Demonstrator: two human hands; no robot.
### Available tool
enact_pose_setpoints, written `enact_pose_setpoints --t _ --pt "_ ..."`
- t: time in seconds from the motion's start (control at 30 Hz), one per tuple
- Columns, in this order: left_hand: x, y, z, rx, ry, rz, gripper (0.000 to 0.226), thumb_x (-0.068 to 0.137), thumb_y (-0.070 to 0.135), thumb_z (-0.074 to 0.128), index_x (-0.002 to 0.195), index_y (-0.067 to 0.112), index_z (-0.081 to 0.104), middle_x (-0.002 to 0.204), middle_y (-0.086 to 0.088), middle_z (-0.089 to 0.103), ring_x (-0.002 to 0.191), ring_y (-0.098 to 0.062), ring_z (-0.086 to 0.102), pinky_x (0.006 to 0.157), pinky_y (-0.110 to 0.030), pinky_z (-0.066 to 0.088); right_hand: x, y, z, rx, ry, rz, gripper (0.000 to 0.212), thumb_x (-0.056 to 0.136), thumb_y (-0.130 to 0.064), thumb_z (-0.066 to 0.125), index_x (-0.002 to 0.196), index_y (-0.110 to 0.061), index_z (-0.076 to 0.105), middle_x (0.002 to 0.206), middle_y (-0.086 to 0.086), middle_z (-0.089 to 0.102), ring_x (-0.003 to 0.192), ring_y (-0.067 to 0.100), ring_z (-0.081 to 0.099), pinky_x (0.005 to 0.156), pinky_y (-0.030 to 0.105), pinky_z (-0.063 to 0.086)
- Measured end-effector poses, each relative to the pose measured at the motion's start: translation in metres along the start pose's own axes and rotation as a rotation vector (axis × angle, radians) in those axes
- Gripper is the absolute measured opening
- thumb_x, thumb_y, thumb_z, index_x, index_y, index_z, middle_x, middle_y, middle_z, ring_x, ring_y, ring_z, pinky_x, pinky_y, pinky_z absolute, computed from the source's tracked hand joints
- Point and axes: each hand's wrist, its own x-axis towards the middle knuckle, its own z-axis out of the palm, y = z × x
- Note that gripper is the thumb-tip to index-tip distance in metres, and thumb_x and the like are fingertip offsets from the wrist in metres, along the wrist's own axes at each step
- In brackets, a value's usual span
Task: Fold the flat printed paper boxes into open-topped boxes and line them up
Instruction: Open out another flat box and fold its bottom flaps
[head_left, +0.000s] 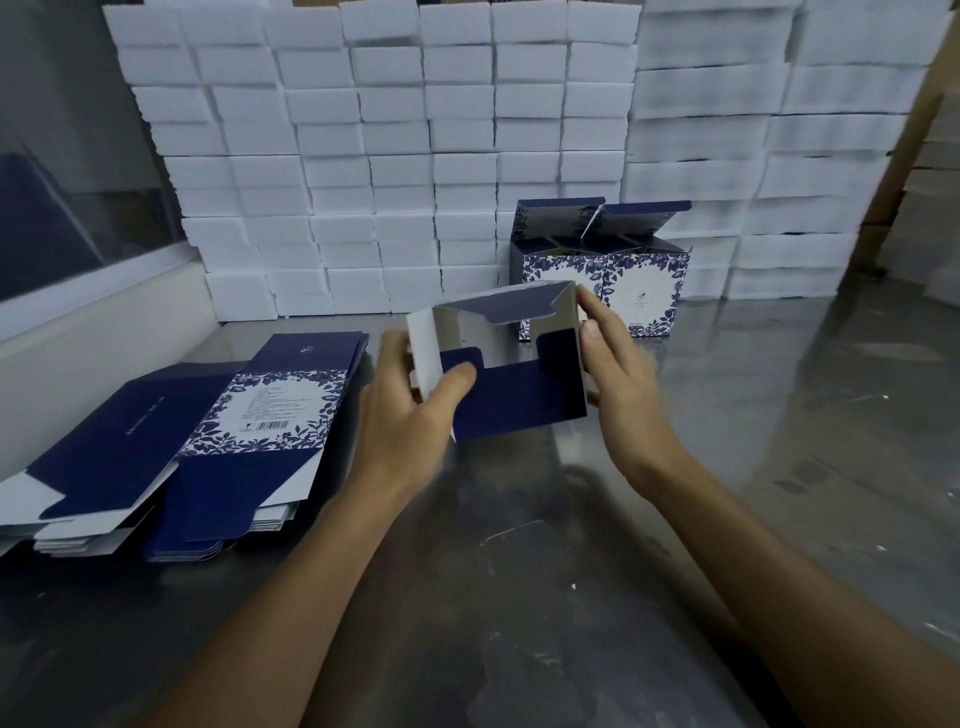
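A half-formed dark blue and white box (511, 387) is held above the table, its open end toward me with flaps sticking out. My left hand (410, 410) grips its left side, the thumb pressing a blue flap. My right hand (621, 374) holds the right wall with fingers laid along it and the thumb at the edge. Two folded open-topped boxes (602, 273) with blue floral print stand side by side behind it. Stacks of flat printed boxes (208, 441) lie at the left on the table.
A wall of stacked white foam blocks (395, 156) lines the back of the grey metal table (727, 441). A white ledge with a window (78, 291) runs along the left. Brown cartons (919, 156) stand at the far right.
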Motion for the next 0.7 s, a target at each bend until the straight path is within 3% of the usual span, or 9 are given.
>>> enact_pose_setpoints --t 0.1,0.2,0.3,0.37,0.43,0.5,0.63,0.7 --pt "0.003 0.011 -0.002 -0.100 -0.025 -0.082 0.051 0.067 0.059 0.067 0.114 0.065 0.048 0.105 0.024 0.068 0.099 -0.005 0.066 0.088 -0.042 0.056 -0.002 0.001 0.001 -0.004 -0.032 -0.037 0.041 0.103 -0.041 0.042 0.143 -0.037 0.046 0.133 -0.027 0.057 0.116 -0.007 0.059 0.081 0.008 0.048" --pt "0.008 0.020 -0.005 -0.216 -0.026 -0.230 0.037 0.063 0.066 0.066 0.099 0.056 0.063 0.114 0.013 0.066 0.109 -0.018 0.064 0.094 -0.056 0.053 -0.003 0.002 0.001 -0.028 -0.037 -0.068 0.042 0.103 -0.031 0.048 0.145 -0.028 0.047 0.136 -0.005 0.059 0.118 0.010 0.060 0.085 0.016 0.051" --pt "0.007 0.027 -0.004 -0.234 0.014 -0.275 0.031 0.069 0.069 0.067 0.087 0.044 0.063 0.115 0.004 0.067 0.110 -0.026 0.064 0.094 -0.061 0.051 -0.006 0.003 0.002 -0.123 -0.036 -0.081 0.049 0.095 -0.033 0.054 0.143 -0.024 0.049 0.137 -0.005 0.058 0.122 0.007 0.057 0.093 0.020 0.050" --pt "0.005 0.028 -0.001 -0.248 0.014 -0.268 0.031 0.071 0.070 0.064 0.083 0.041 0.061 0.116 -0.002 0.067 0.109 -0.029 0.064 0.094 -0.062 0.051 -0.006 0.001 0.004 -0.190 0.036 -0.103 0.042 0.097 -0.026 0.063 0.138 -0.020 0.055 0.131 -0.004 0.062 0.118 0.005 0.058 0.096 0.027 0.052" --pt "0.003 0.028 0.001 -0.258 0.006 -0.252 0.030 0.073 0.070 0.061 0.081 0.041 0.060 0.115 -0.003 0.067 0.108 -0.030 0.064 0.094 -0.058 0.052 -0.005 -0.003 0.005 -0.248 0.169 -0.160 0.031 0.094 -0.020 0.069 0.124 -0.014 0.065 0.119 -0.001 0.068 0.110 0.010 0.063 0.094 0.035 0.054" --pt "0.002 0.025 0.004 -0.265 0.004 -0.214 0.028 0.077 0.068 0.058 0.081 0.040 0.061 0.109 0.003 0.067 0.104 -0.024 0.064 0.085 -0.044 0.049 -0.005 -0.007 0.006 -0.274 0.281 -0.216 0.021 0.091 -0.020 0.073 0.109 -0.010 0.071 0.107 0.001 0.070 0.100 0.015 0.066 0.088 0.039 0.055" --pt "-0.001 0.023 0.006 -0.190 0.023 -0.154 0.028 0.088 0.067 0.055 0.084 0.040 0.061 0.089 0.027 0.061 0.083 0.009 0.056 0.072 -0.024 0.038 -0.005 -0.010 0.005 -0.337 0.366 -0.265 0.011 0.090 -0.018 0.074 0.092 -0.007 0.075 0.092 0.002 0.071 0.086 0.017 0.067 0.079 0.042 0.055" --pt "-0.002 0.022 0.007 -0.130 0.036 -0.132 0.034 0.081 0.072 0.051 0.094 0.042 0.063 0.098 0.033 0.061 0.093 0.017 0.053 0.077 -0.013 0.036 -0.005 -0.010 0.004 -0.364 0.370 -0.287 0.012 0.091 -0.016 0.073 0.088 -0.005 0.075 0.088 0.004 0.071 0.082 0.017 0.066 0.077 0.042 0.055"
